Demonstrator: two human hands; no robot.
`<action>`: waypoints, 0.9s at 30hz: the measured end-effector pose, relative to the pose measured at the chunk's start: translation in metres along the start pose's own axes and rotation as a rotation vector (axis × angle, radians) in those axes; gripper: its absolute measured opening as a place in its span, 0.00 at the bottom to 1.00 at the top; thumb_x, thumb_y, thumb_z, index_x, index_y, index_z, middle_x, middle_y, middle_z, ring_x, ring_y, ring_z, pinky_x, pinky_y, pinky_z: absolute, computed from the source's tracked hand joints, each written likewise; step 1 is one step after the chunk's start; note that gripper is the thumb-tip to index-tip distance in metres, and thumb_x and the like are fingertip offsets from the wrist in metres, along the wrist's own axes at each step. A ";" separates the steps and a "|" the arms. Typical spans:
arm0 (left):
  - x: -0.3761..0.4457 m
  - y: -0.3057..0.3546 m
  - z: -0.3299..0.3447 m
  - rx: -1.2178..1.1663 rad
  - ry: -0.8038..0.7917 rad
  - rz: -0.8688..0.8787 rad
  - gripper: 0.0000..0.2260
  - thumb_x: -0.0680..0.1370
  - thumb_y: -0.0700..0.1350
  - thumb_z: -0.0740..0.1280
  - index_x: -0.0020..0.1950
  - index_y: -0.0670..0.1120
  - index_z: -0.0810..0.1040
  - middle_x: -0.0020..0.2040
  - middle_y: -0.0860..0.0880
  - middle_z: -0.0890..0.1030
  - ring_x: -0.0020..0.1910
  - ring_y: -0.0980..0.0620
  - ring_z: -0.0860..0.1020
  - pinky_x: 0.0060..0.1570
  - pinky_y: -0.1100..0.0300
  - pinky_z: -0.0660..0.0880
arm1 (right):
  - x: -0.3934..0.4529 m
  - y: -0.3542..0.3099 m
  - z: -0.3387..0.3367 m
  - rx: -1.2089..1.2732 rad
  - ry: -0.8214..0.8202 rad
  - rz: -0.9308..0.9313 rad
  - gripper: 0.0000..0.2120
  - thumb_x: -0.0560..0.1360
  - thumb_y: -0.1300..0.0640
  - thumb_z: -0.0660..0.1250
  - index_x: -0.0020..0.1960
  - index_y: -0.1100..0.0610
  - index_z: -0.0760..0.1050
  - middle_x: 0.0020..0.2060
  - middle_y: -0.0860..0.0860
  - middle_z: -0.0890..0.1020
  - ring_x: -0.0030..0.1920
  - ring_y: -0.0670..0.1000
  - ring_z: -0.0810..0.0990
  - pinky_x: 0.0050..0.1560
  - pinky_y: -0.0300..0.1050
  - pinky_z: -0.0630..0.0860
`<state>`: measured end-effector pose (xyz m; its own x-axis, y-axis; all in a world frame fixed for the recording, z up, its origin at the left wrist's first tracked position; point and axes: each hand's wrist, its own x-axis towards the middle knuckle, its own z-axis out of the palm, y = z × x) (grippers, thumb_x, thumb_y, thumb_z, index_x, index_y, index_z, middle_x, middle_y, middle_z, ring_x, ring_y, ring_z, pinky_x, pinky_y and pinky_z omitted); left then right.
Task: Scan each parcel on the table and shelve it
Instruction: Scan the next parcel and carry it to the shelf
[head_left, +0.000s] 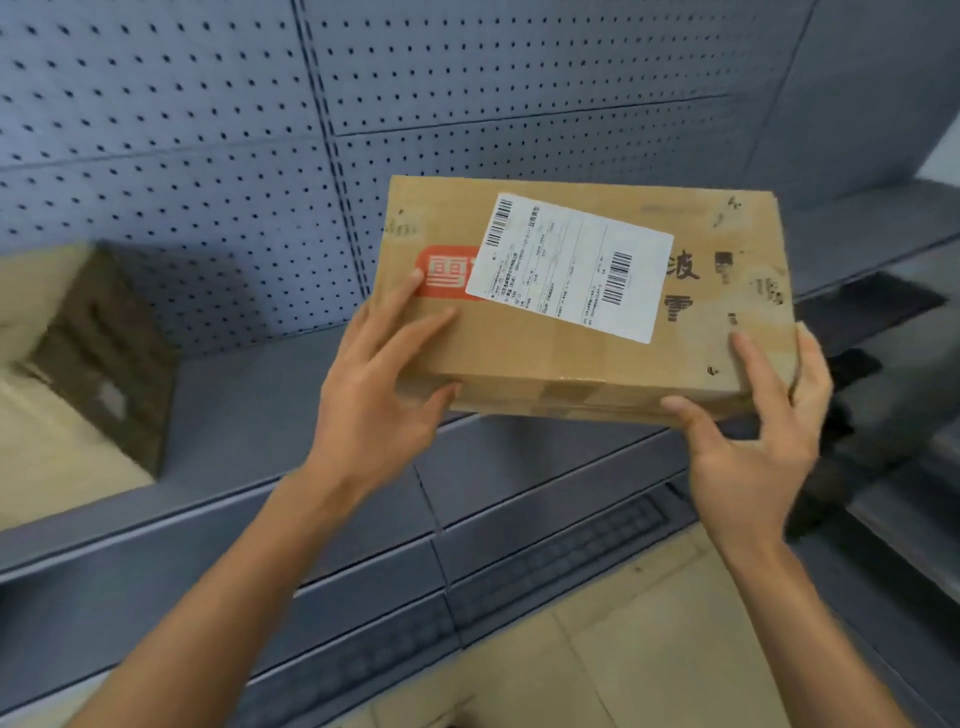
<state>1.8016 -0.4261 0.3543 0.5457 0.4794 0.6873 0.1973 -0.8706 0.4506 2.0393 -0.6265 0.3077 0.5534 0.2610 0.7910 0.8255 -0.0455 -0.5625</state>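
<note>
Your left hand (379, 384) and right hand (753, 441) grip the near corners of the flat brown cardboard parcel with a white shipping label (582, 291), thumbs under the near edge, fingers on top, holding it over the grey metal shelf (291, 410). Keep it level and clear the shelf's front lip before lowering. The open room looks to lie directly beneath and behind the parcel; the blurred tan cardboard box (78, 364) stands well to the left, and the grey perforated back panel (208, 156) limits depth.
</note>
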 end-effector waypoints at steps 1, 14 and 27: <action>0.001 -0.009 -0.006 0.026 0.013 -0.021 0.31 0.68 0.38 0.81 0.70 0.44 0.78 0.79 0.46 0.66 0.77 0.41 0.66 0.73 0.41 0.68 | 0.005 -0.001 0.017 0.034 -0.020 -0.002 0.31 0.71 0.61 0.79 0.72 0.61 0.74 0.77 0.62 0.62 0.79 0.52 0.59 0.78 0.48 0.61; 0.019 -0.111 -0.059 0.240 0.095 -0.258 0.32 0.69 0.44 0.80 0.72 0.53 0.76 0.80 0.57 0.64 0.77 0.44 0.66 0.71 0.42 0.69 | 0.051 -0.015 0.183 0.280 -0.316 0.070 0.33 0.70 0.58 0.79 0.73 0.50 0.74 0.79 0.51 0.59 0.80 0.46 0.57 0.78 0.38 0.57; 0.049 -0.155 -0.045 0.306 0.171 -0.386 0.27 0.70 0.49 0.80 0.67 0.57 0.78 0.70 0.55 0.68 0.68 0.54 0.71 0.59 0.48 0.78 | 0.100 0.009 0.265 0.262 -0.565 0.095 0.32 0.71 0.49 0.78 0.72 0.41 0.72 0.78 0.43 0.56 0.79 0.46 0.55 0.78 0.56 0.60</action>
<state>1.7616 -0.2626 0.3441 0.2503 0.7605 0.5991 0.6006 -0.6073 0.5200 2.0724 -0.3449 0.3176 0.4196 0.7400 0.5257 0.6815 0.1257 -0.7209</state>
